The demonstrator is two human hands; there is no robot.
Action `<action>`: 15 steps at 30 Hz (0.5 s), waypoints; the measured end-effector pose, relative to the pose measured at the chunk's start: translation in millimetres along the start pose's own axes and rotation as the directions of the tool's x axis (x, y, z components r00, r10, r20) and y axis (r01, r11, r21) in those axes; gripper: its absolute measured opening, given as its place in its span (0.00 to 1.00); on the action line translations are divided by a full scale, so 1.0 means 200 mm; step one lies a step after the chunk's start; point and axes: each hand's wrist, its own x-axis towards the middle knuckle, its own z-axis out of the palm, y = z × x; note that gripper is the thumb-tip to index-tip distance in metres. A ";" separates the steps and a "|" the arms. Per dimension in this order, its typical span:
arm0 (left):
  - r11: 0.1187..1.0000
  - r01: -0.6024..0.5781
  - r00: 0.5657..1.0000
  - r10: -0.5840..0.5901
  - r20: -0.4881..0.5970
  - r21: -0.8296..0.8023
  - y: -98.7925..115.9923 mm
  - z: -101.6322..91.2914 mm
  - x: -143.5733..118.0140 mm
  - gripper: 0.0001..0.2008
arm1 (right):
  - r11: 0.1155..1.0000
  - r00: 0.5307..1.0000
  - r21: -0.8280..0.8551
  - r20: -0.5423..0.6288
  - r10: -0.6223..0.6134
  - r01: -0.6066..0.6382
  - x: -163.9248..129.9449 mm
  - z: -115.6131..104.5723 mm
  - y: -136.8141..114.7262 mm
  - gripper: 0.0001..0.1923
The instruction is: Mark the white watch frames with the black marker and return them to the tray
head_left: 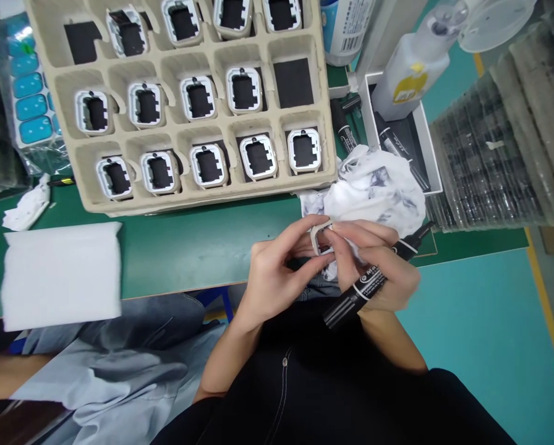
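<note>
I see my left hand (277, 272) pinching the small white frame (318, 238) just above the table edge, while my right hand (374, 266), touching its right side, grips a marker (370, 284) pointing down-left.

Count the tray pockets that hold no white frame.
2: top row's leftmost pocket, middle row's rightmost pocket. The tray runs off the top edge; more may be hidden.
</note>
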 end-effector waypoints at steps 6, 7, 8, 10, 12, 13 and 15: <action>0.997 -0.022 1.000 0.022 0.009 -0.079 0.01 0.00 0.01 0.28 | 1.000 0.997 0.001 0.077 -0.031 0.031 -0.01 -0.04 0.04 0.20; 0.996 -0.022 1.000 0.023 0.015 -0.088 0.01 0.00 0.01 0.28 | 0.999 0.996 0.007 0.086 -0.034 0.034 -0.01 -0.05 0.05 0.21; 0.996 -0.019 1.000 0.021 0.021 -0.089 0.01 0.00 0.01 0.27 | 1.000 0.996 0.013 0.091 -0.022 0.021 -0.02 -0.06 0.05 0.22; 0.998 -0.004 1.000 0.006 0.025 -0.068 0.02 0.00 0.01 0.26 | 0.999 0.994 0.027 0.109 0.032 -0.035 -0.02 -0.08 0.04 0.25; 0.999 0.011 1.000 -0.011 0.024 -0.031 0.02 0.00 0.01 0.26 | 0.997 0.993 0.045 0.107 0.056 -0.061 -0.02 -0.08 0.03 0.23; 1.000 0.017 1.000 -0.017 0.025 -0.013 0.01 0.00 0.01 0.26 | 0.997 0.993 0.051 0.109 0.054 -0.060 -0.02 -0.08 0.03 0.21; 1.000 0.025 0.999 -0.025 0.029 0.010 0.01 0.00 0.01 0.26 | 0.998 0.994 0.058 0.106 0.028 -0.034 -0.02 -0.08 0.04 0.19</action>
